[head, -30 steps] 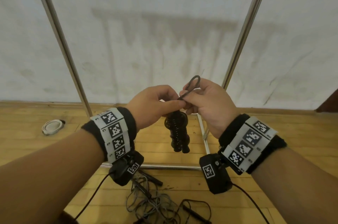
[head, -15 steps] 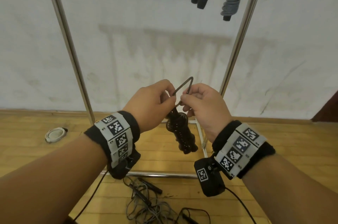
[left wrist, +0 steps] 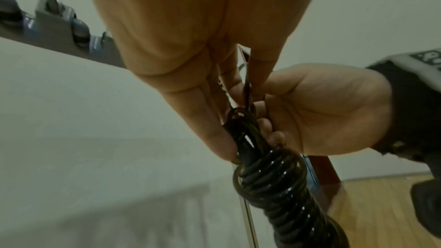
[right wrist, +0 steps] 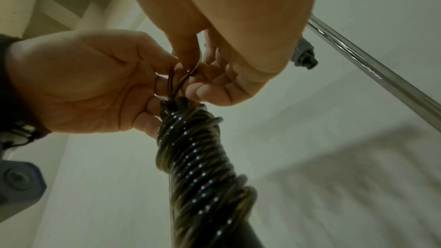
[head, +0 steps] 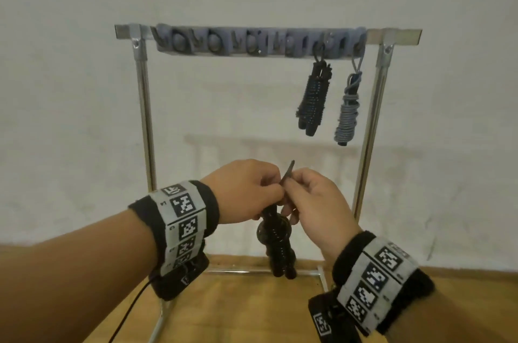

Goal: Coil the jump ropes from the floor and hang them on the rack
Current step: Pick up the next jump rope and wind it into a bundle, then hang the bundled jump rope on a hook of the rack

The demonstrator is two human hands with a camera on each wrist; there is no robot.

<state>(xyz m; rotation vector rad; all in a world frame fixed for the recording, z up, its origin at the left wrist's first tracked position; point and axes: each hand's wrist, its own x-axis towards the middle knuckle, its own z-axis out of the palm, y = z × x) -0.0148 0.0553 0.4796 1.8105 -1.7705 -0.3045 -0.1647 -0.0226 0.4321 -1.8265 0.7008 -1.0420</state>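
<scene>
Both my left hand (head: 246, 191) and right hand (head: 314, 202) pinch the top loop (head: 288, 173) of the black coiled jump rope (head: 277, 247) below the rack (head: 260, 40).

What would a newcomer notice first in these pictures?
First, the two hands, left hand and right hand, pinching the loop above a black coiled jump rope at centre. Behind, on the metal rack, two coiled ropes hang at the right: a black one and a grey one.
</scene>
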